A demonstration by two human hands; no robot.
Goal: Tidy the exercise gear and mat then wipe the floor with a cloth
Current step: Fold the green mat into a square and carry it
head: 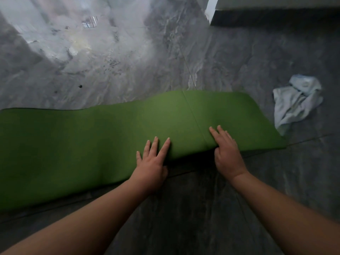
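Observation:
A green exercise mat (103, 137) lies across the grey floor from the left edge to the right of centre, its near edge raised off the floor on the right with a dark gap beneath. My left hand (152, 162) presses flat on the mat's near edge with straight fingers. My right hand (227, 153) lies over the raised near edge, fingers on top and the thumb side tucked at the edge. A crumpled pale cloth (296, 102) lies on the floor just beyond the mat's right end, apart from both hands.
Glossy grey marbled floor tiles (114, 57) stretch behind the mat, with bright reflections at the upper left. A white wall or cabinet base (276, 8) with a dark recess stands at the top right. Bare floor (193, 208) lies between my forearms.

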